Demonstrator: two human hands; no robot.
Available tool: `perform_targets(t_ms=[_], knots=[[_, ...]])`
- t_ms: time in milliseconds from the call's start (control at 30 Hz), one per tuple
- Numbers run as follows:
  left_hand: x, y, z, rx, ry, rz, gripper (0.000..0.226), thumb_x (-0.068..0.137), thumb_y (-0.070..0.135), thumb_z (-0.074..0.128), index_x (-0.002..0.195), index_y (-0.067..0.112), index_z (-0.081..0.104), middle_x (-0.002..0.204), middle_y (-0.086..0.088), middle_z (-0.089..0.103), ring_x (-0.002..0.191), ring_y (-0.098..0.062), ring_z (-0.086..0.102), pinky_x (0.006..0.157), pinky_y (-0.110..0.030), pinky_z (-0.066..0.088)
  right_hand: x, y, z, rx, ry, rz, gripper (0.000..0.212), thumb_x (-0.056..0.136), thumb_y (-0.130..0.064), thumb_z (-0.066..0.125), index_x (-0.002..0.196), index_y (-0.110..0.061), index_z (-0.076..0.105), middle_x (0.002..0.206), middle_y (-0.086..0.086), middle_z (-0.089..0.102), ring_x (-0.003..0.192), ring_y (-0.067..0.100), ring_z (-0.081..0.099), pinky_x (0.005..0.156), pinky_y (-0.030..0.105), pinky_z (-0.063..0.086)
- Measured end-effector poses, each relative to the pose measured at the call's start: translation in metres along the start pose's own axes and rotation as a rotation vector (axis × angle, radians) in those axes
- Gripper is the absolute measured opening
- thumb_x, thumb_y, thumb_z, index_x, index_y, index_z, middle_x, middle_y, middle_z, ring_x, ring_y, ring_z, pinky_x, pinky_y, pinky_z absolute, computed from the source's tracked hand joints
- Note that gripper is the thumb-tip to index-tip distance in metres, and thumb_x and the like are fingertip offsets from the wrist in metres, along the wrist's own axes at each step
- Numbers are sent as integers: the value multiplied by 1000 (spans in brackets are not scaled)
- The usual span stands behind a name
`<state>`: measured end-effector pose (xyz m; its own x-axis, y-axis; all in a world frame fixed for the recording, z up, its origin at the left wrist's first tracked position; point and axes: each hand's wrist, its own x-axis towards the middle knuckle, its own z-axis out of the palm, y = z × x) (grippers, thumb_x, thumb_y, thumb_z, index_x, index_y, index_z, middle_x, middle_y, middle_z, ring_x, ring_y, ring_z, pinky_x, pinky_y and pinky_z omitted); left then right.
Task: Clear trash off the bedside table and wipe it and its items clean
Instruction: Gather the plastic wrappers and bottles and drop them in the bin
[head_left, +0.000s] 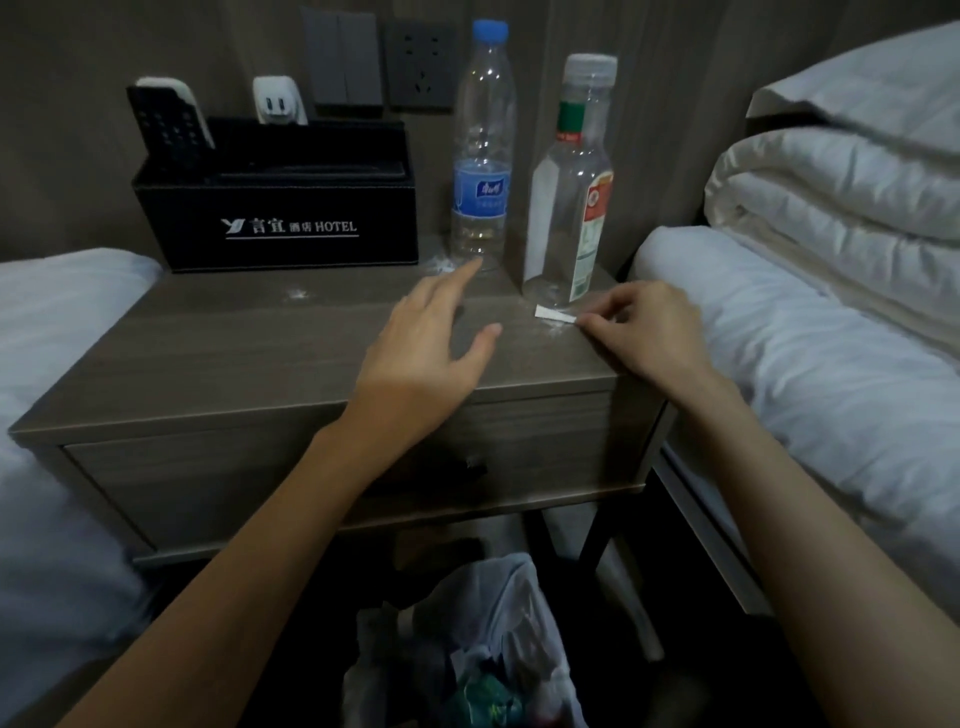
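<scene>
Nearest, on the floor under the table's front edge, a bag (498, 623) gapes open with crumpled trash in it. Above it is the table (234, 353), with a shut drawer (311, 467) in its front.

Over the middle of the top the left hand (431, 338) hovers with its fingers spread and straight, holding nothing. Its forefinger points at the foot of the blue-capped bottle (480, 171).

At the right front corner the right hand (649, 327) has its fingers curled in. Thumb and forefinger meet in a narrow pinch on the right end of a white scrap (553, 313). The scrap lies flat on the top, its long axis running left to right. It reaches leftward from the pinch and stops just before the base of the grey-capped bottle (571, 208). Whether the two touch I cannot tell.

The right hand is plainly the nearer one to the scrap. From that pinch the bag lies down and to the left, past the table's front edge, so the likely move is a lift and a carry toward the body. The grey-capped bottle stands close enough that a careless lift could knock it.

White dust (298, 295) speckles the top in patches, so the wiping looks not yet done.

Further back a black box (280, 208) holds a remote (166, 124). A bed flanks each side, with a folded duvet (841, 182) on the right.
</scene>
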<state>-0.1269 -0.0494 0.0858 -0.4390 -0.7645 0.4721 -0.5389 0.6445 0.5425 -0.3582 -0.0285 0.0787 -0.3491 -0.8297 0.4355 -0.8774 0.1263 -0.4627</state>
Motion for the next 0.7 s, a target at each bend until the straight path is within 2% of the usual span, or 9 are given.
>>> perform_targets(t_ms=[67,133,267,333,400,467,567,633,700], knots=[[16,6,5,-64,-16,-59,66,94,37,57,151,28,24,149,1,37,128,-22,45,105,-38,40,-1,-1,-2,-68,20,0,11,87,-41,65,86,-31,70,87,-10,66,102,19,56,84,33,27],[34,15,12,-172,-21,-115,73,92,37,60,152,28,20,155,0,30,139,-19,34,114,-42,32,-3,-1,-4,-122,36,-9,11,89,-39,63,87,-30,69,88,-9,63,105,19,52,81,34,21],[71,27,35,-432,-58,-206,90,83,47,67,153,28,14,157,0,27,141,-17,31,115,-44,31,-2,13,-15,-121,72,75,11,92,-35,59,86,-29,66,100,-3,67,109,23,50,87,39,27],[87,31,48,-551,-81,-259,107,65,62,71,152,35,14,157,1,29,140,-20,34,112,-49,34,1,23,-26,-74,104,147,11,93,-32,55,84,-30,61,97,-4,66,108,24,51,88,39,27],[104,34,62,-598,-58,-302,124,47,70,76,150,38,14,155,1,32,139,-22,36,111,-51,35,4,33,-37,16,149,207,11,92,-32,54,83,-29,60,93,-8,65,103,23,56,86,38,25],[115,42,73,-550,-7,-312,131,45,67,79,151,34,9,155,0,30,141,-23,32,112,-52,32,6,39,-44,88,182,231,11,92,-33,54,83,-29,58,92,-13,64,93,16,58,84,35,25],[124,45,87,-496,114,-339,123,58,47,86,152,23,10,154,-2,31,140,-23,33,113,-48,31,5,43,-49,152,187,230,14,92,-32,57,78,-31,56,85,-18,61,74,2,52,89,36,33],[127,42,93,-490,195,-355,108,63,38,86,148,19,21,144,-2,43,131,-22,44,109,-46,38,6,47,-49,205,199,210,12,90,-31,59,78,-29,59,80,-18,63,76,3,55,94,44,42],[127,42,95,-474,242,-369,93,67,35,84,141,20,30,133,0,52,121,-22,53,102,-44,45,5,49,-50,282,222,193,10,89,-29,60,80,-26,62,82,-13,68,81,6,61,91,44,47]])
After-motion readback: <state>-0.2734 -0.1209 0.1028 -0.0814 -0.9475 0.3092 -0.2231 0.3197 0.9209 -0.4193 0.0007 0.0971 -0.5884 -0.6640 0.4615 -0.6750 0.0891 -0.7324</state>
